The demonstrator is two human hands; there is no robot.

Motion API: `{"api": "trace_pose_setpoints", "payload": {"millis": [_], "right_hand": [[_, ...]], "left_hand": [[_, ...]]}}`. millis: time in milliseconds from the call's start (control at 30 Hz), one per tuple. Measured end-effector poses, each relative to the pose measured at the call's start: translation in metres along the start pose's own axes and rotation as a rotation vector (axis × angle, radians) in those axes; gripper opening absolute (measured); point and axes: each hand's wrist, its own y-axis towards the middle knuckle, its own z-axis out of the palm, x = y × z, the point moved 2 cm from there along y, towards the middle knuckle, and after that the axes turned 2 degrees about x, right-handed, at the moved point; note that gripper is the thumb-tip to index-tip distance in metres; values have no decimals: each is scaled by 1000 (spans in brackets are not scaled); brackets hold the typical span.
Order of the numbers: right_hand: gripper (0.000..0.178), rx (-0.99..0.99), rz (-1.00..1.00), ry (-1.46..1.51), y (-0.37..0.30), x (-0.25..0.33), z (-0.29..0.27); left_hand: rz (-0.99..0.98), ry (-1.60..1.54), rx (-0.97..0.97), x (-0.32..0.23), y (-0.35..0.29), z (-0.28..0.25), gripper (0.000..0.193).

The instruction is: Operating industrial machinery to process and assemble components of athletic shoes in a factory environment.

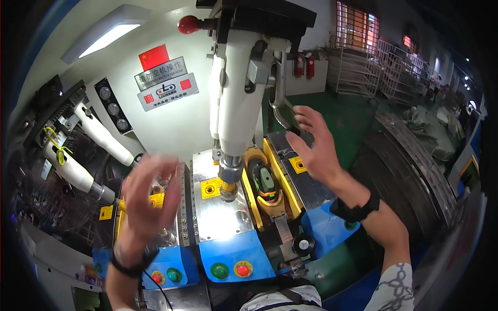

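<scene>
A white press arm (239, 103) with a metal lower end stands upright in the middle of the machine. At its right side hangs a curved metal lever (280, 106) with a dark tip. My right hand (317, 147) is raised beside that tip, its thumb and fingers apart around it; whether they touch it I cannot tell. A dark and green shoe (266, 180) with an orange edge sits between yellow side pads (284, 179), below and left of this hand. My left hand (150, 194), a little blurred, is held up in front of the left station, fingers apart, with nothing plainly in it.
Green and red push buttons (242, 270) sit on the blue front panels (236, 254). A second pair of white press arms (72, 168) stands at the left. Pressure gauges (112, 109) are on the white machine wall. Wire racks (358, 67) stand far right.
</scene>
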Motion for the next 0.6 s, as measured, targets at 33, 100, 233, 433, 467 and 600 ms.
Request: {"api": "trace_pose_setpoints", "payload": {"millis": [33, 100, 233, 433, 467, 600], "right_hand": [[37, -9, -19, 32, 17, 5, 0], [32, 659, 342, 48, 39, 2, 12], [44, 659, 383, -78, 63, 0, 32], [44, 605, 273, 153, 53, -10, 35], [44, 592, 239, 110, 52, -10, 34], [45, 508, 132, 60, 52, -6, 32]], "left_hand": [[-95, -126, -14, 12, 23, 12, 31], [-179, -295, -30, 32, 67, 34, 42], [-334, -456, -88, 49, 137, 45, 48], [-320, -298, 22, 45, 202, 34, 47], [-318, -288, 30, 43, 204, 33, 47], [-360, 66, 14, 45, 204, 30, 48]]}}
